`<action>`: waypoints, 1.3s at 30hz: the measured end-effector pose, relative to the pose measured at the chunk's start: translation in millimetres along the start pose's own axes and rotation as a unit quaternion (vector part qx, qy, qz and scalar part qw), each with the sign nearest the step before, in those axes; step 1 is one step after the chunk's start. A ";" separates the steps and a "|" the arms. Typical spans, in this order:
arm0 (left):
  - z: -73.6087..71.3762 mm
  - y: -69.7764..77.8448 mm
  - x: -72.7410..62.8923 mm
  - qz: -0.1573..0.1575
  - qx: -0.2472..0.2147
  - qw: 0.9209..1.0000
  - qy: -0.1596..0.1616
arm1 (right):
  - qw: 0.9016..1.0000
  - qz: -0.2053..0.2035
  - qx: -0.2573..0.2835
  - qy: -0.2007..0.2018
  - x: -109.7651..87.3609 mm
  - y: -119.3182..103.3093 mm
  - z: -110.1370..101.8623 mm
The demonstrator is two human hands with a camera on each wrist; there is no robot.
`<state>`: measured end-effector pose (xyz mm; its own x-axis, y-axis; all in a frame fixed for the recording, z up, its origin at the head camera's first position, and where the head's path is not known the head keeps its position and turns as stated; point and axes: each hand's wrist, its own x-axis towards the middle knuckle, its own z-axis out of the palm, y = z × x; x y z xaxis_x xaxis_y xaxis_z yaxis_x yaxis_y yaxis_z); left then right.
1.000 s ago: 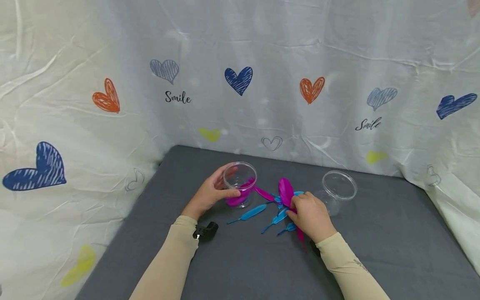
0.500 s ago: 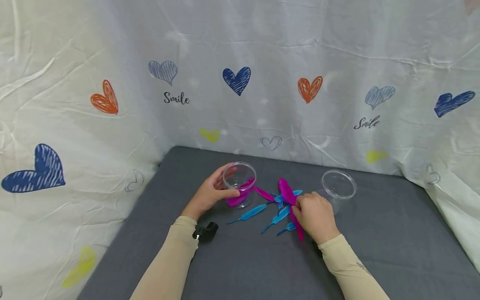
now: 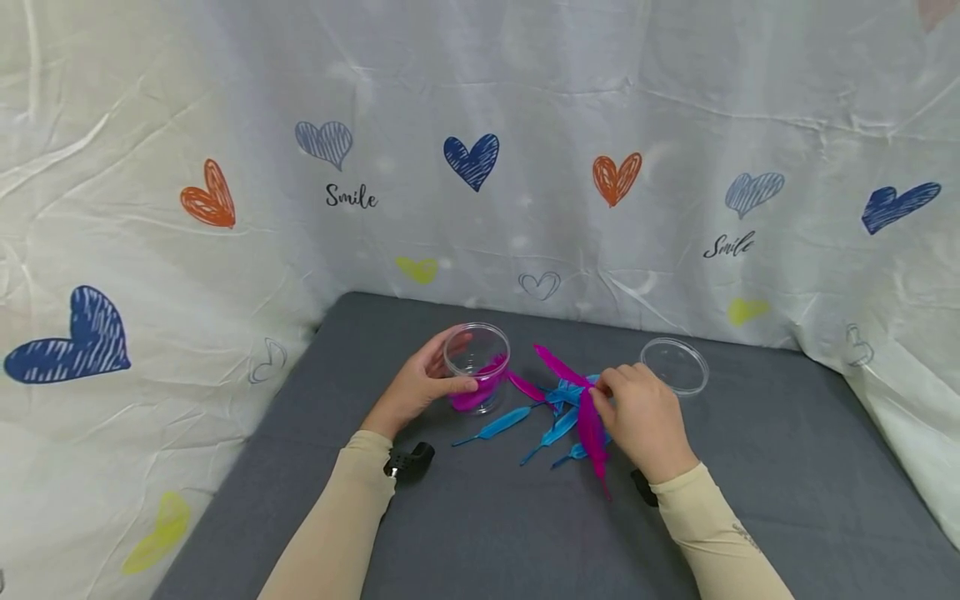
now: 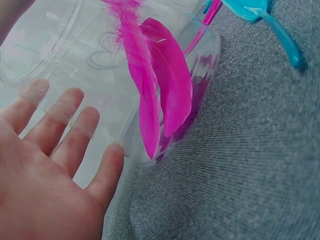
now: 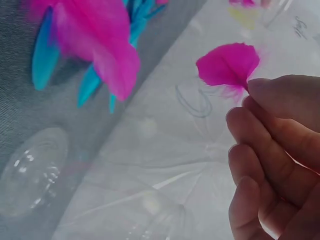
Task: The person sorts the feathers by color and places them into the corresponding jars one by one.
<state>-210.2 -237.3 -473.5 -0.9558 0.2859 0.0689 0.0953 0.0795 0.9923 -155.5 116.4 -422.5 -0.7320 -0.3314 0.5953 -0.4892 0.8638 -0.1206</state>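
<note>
My left hand point(image 3: 412, 385) holds a clear plastic cup point(image 3: 478, 372) upright, thumb in front and fingers behind. Magenta feathers point(image 4: 172, 85) stand inside that cup in the left wrist view. Over the pile, my right hand point(image 3: 647, 421) pinches one magenta feather point(image 5: 227, 65) by its quill between thumb and index finger, its broad tip pointing away. Below it another magenta feather point(image 3: 592, 429) lies across several blue feathers point(image 3: 558, 429). One blue feather point(image 3: 502, 424) lies apart, nearer the held cup.
A second clear cup point(image 3: 693, 390) stands to the right, partly behind my right hand. Grey cloth point(image 3: 480, 533) covers the table. A white curtain point(image 3: 540, 225) printed with hearts borders it at the back and left. Each wrist carries a black camera mount point(image 3: 411, 461).
My right hand has lifted a magenta feather off the pile and drawn slightly right and toward me. Another magenta feather has stayed on the blue ones. My left hand keeps its hold.
</note>
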 end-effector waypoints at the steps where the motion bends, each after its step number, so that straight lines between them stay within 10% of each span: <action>1: -0.4 -0.1 -0.2 -0.001 0.000 1.000 0.001 | 1.000 -0.001 0.003 0.001 1.1 -0.2 -0.9; 15: -5.1 -2.1 -2.7 -0.001 -0.006 1.000 -0.004 | 0.995 -0.029 0.090 0.040 41.5 -17.1 -21.5; 39: -1.8 -1.1 -1.9 -0.013 -0.017 1.000 -0.005 | 0.992 -0.083 0.087 -0.044 101.3 -61.5 -3.8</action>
<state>-209.0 -239.6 -474.5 -0.9547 0.2945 0.0430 0.0617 0.0543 0.9966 -197.7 31.1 -351.8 -0.6699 -0.5014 0.5476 -0.6749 0.7186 -0.1676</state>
